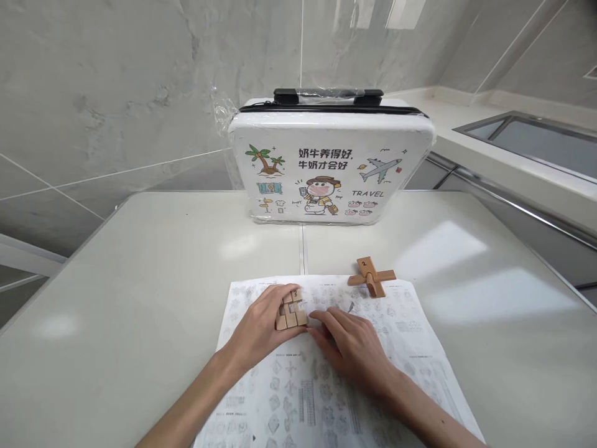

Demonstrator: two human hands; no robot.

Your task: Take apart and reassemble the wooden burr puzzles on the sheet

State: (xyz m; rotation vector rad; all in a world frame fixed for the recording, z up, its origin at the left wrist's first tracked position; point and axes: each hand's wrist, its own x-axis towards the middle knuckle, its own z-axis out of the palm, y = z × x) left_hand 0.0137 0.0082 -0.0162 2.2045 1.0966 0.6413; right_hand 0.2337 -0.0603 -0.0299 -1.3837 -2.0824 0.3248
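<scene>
A light wooden interlocking block puzzle [290, 319], marked "3" on one piece, sits over the printed sheet. My left hand [261, 317] wraps it from the left, fingers along the far side and thumb along the near side. Gaps show between some of its pieces. At the puzzle's near right corner, my right hand [349, 345] has thumb and index finger bent together around the edge of a slightly blurred end block. The white instruction sheet [261, 386], covered in small diagrams, lies beneath both hands.
A cross-shaped wooden puzzle [368, 277] marked "2" rests at the sheet's far right corner. Behind it stands a white cartoon-printed case [333, 168] with a black handle, in clear plastic. The pale table [140, 298] meets a grey tiled wall [116, 93].
</scene>
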